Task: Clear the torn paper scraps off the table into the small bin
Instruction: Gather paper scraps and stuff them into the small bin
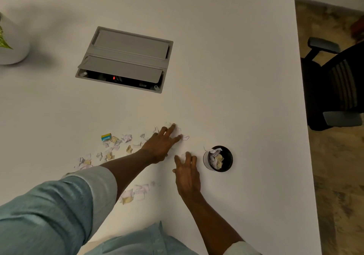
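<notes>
A small black bin (226,152) stands on the white table (236,77), with several scraps inside it. Torn white and yellow paper scraps (114,148) lie scattered to its left, and another cluster of scraps (136,192) sits nearer me. My left hand (161,144) lies flat with spread fingers on white scraps (178,131) left of the bin. My right hand (187,173) rests palm down, fingers apart, just left of the bin, fingertips over a white scrap (183,155).
A grey cable hatch (126,57) is set into the table at the centre, its near flap ajar. A white plant pot (11,43) stands at the far left. A black office chair (334,89) sits beyond the table's right edge.
</notes>
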Demonstrator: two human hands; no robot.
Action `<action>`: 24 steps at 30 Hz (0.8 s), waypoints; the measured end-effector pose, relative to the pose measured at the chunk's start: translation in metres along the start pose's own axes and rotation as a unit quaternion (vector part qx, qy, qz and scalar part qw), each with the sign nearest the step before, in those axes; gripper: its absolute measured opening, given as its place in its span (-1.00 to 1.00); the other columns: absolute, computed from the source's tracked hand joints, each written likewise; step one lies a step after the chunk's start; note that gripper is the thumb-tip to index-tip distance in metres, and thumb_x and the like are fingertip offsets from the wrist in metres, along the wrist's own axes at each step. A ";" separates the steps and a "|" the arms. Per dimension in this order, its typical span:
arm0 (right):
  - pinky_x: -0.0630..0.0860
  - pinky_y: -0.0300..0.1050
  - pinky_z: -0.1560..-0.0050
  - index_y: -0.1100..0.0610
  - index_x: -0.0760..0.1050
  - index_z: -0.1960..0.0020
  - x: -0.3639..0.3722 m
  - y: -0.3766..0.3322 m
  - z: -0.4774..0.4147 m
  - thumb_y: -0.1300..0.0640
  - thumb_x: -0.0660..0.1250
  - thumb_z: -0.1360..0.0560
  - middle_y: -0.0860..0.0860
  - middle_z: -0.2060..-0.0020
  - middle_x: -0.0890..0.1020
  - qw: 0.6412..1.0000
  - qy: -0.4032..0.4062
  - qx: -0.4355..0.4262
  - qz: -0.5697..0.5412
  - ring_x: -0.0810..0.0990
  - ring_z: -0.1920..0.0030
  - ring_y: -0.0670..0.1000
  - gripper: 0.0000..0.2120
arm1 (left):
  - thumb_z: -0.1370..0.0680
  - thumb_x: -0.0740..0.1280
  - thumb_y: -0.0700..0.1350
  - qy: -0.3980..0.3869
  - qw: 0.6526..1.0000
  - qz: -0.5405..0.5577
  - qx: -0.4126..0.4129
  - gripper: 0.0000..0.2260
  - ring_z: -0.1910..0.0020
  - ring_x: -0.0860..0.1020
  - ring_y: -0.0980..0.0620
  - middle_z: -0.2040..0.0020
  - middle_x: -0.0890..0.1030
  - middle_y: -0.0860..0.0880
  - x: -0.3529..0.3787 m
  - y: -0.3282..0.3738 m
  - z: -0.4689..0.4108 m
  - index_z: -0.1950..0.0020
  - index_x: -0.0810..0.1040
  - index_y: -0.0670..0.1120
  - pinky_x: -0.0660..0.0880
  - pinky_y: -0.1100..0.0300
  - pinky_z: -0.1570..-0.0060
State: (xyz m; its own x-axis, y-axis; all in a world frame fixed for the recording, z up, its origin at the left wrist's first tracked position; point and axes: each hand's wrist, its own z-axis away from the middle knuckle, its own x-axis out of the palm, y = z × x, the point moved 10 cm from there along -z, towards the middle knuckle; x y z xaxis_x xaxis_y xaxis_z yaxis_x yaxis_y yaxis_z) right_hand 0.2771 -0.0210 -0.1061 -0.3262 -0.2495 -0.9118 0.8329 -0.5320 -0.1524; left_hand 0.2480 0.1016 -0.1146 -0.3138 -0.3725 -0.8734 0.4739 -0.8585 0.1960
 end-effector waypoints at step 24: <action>0.64 -0.03 -0.03 0.15 0.64 -0.14 -0.115 0.085 0.050 0.28 0.45 -0.50 0.07 -0.11 0.61 0.931 0.229 0.124 -0.256 0.63 -0.11 0.11 -0.78 | -0.54 0.48 -0.21 0.219 0.932 0.289 -0.026 -0.91 0.09 0.59 -0.02 0.04 0.65 -0.07 -0.071 0.065 0.027 -0.03 0.71 -0.14 0.49 0.16 0.12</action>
State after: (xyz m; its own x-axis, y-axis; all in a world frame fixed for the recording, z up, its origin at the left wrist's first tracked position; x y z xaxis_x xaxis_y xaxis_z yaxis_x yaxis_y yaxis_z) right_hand 0.3632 -0.0784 0.0046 -0.3807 0.4293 -0.8190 0.4735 -0.6702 -0.5715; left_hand 0.2790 0.0623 -0.0276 0.3663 -0.5781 -0.7291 0.5032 -0.5361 0.6778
